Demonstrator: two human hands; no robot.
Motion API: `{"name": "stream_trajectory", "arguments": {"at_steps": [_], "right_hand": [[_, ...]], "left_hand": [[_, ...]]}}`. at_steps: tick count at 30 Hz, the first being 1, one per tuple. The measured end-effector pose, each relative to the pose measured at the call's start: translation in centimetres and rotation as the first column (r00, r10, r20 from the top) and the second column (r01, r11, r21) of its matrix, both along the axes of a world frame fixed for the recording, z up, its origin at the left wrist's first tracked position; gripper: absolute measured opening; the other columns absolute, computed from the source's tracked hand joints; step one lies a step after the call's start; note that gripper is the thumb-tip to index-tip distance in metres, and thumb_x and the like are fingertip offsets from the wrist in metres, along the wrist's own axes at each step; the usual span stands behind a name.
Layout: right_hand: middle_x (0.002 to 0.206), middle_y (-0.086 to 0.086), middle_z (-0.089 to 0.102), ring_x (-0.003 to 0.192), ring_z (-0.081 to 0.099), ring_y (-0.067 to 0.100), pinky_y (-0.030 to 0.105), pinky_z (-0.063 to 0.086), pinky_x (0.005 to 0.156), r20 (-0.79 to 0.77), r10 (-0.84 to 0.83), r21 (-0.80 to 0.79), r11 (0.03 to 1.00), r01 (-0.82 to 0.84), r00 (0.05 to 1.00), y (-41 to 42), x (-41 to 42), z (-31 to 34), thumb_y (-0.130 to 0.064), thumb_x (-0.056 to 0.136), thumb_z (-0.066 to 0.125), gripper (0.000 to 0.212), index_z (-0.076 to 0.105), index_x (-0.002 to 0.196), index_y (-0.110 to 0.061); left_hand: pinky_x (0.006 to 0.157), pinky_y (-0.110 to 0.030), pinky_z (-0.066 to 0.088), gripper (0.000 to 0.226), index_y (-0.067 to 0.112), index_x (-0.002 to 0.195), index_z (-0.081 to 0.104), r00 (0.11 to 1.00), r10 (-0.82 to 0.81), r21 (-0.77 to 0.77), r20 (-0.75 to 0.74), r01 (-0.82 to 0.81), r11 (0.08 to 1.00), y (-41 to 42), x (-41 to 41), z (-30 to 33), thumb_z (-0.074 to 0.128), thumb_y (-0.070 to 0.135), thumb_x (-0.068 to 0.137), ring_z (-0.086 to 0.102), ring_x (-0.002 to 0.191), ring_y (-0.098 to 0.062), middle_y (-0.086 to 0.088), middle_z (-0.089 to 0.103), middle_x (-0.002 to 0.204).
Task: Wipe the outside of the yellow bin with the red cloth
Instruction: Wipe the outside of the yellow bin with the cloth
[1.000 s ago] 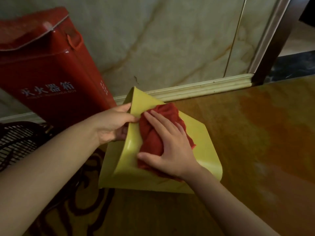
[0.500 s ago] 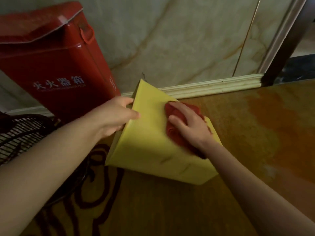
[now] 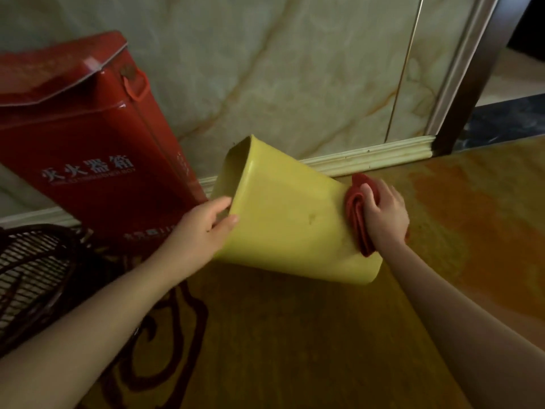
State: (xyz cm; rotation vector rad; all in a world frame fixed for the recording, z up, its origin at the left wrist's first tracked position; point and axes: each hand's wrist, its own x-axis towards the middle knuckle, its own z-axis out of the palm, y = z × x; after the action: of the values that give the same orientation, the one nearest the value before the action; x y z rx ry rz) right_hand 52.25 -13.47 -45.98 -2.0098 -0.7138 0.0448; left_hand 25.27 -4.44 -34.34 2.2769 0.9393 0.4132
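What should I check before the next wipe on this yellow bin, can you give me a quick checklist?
1. Left hand holds the yellow bin at its open rim: ok.
2. Right hand has a grip on the red cloth: ok.
3. Cloth pressed against the bin's outside, at the right edge near the base: ok.
4. Bin tilted, mouth toward the red box, steady enough to wipe: cannot tell.
5. Broad top face clean: not ok, a small dark spot shows mid-face.
6. Underside wiped: cannot tell, hidden.
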Motion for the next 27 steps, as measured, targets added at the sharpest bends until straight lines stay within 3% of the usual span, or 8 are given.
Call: {"name": "stream_trajectory", "arguments": {"at_steps": [3, 6, 10, 14, 18, 21, 23, 27], "right_hand": [[0.127, 0.008, 0.057, 0.120, 0.047, 0.028, 0.048, 0.031, 0.105, -0.058, -0.046, 0.081, 0.995, 0.050, 0.997, 0.7, -2.7, 1.9, -0.051, 0.083, 0.032, 0.056, 0.053, 0.126, -0.021], [0.139, 0.004, 0.048, 0.129, 0.038, 0.023, 0.049, 0.021, 0.110, 0.134, 0.083, 0.232, 0.966, -0.112, 0.988, 2.3, -8.4, 5.6, -0.045, 0.084, 0.036, 0.051, 0.049, 0.131, -0.028], [0.152, -0.001, 0.034, 0.143, 0.021, 0.019, 0.058, 0.012, 0.113, 0.390, 0.279, 0.180, 0.911, -0.370, 0.878, 3.9, -11.1, 8.5, -0.050, 0.083, 0.037, 0.058, 0.037, 0.139, -0.036], [0.151, 0.002, 0.035, 0.141, 0.027, 0.022, 0.059, 0.026, 0.105, 0.423, 0.408, 0.138, 0.853, -0.503, 0.809, 2.5, -8.8, 4.6, -0.054, 0.082, 0.036, 0.063, 0.038, 0.140, -0.029], [0.148, 0.002, 0.038, 0.136, 0.033, 0.024, 0.052, 0.028, 0.107, 0.212, 0.356, 0.008, 0.931, -0.366, 0.910, 1.5, -5.2, 0.1, -0.058, 0.081, 0.026, 0.067, 0.036, 0.140, -0.029], [0.148, 0.001, 0.037, 0.134, 0.033, 0.026, 0.053, 0.026, 0.105, -0.051, 0.227, -0.040, 0.972, -0.230, 0.972, 2.7, -3.6, -0.3, -0.063, 0.079, 0.016, 0.068, 0.029, 0.140, -0.035], [0.147, 0.001, 0.037, 0.133, 0.033, 0.028, 0.056, 0.024, 0.105, -0.177, 0.197, -0.064, 0.975, -0.211, 0.964, 3.5, -2.8, -0.2, -0.064, 0.079, 0.015, 0.066, 0.027, 0.139, -0.038], [0.141, 0.005, 0.043, 0.126, 0.040, 0.030, 0.057, 0.031, 0.103, -0.267, 0.145, -0.053, 0.985, -0.164, 0.953, 3.2, -0.9, -0.7, -0.060, 0.082, 0.014, 0.062, 0.030, 0.136, -0.036]], "left_hand": [[0.075, -0.042, 0.050, 0.022, 0.012, 0.106, 0.061, 0.991, 0.029, -0.021, 0.130, -0.027, 0.999, 0.6, 2.9, 0.6, 0.045, 0.013, 0.092, 0.066, 0.084, -0.024, -0.011, 0.070, 0.098], [0.068, -0.033, 0.050, 0.026, 0.030, 0.088, 0.065, 0.983, 0.016, -0.107, 0.185, 0.004, 0.994, 0.5, 5.1, 1.9, 0.048, 0.011, 0.090, 0.066, 0.071, -0.014, 0.004, 0.071, 0.077], [0.079, -0.032, 0.054, 0.026, 0.017, 0.104, 0.067, 0.966, 0.040, -0.218, 0.254, 0.017, 0.976, 0.7, 5.7, 3.9, 0.047, 0.009, 0.090, 0.069, 0.088, -0.021, -0.009, 0.074, 0.094], [0.083, -0.025, 0.051, 0.024, 0.008, 0.106, 0.065, 0.966, 0.086, -0.204, 0.243, -0.035, 0.978, 0.7, 5.1, 3.7, 0.049, 0.007, 0.089, 0.066, 0.087, -0.012, -0.003, 0.071, 0.095], [0.099, -0.035, 0.045, 0.035, -0.003, 0.120, 0.054, 0.924, 0.295, -0.347, 0.246, -0.200, 0.916, 2.7, 6.7, 3.8, 0.050, 0.011, 0.089, 0.060, 0.107, -0.021, -0.016, 0.061, 0.120], [0.047, -0.014, 0.050, 0.017, 0.013, 0.084, 0.061, 0.932, 0.238, -0.479, 0.272, -0.084, 0.874, 2.9, 8.2, 4.3, 0.046, 0.016, 0.091, 0.062, 0.055, -0.009, -0.004, 0.065, 0.073], [0.035, -0.012, 0.038, 0.021, 0.020, 0.075, 0.057, 0.952, 0.187, -0.490, 0.241, -0.047, 0.870, 2.9, 8.3, 4.7, 0.046, 0.027, 0.091, 0.053, 0.038, -0.004, 0.008, 0.059, 0.047], [0.064, -0.009, 0.049, 0.026, 0.030, 0.090, 0.067, 0.948, -0.129, -0.016, -0.292, 0.130, 0.991, 3.0, 4.2, 3.1, 0.065, 0.047, 0.071, 0.062, 0.070, 0.012, 0.022, 0.069, 0.075]]}}
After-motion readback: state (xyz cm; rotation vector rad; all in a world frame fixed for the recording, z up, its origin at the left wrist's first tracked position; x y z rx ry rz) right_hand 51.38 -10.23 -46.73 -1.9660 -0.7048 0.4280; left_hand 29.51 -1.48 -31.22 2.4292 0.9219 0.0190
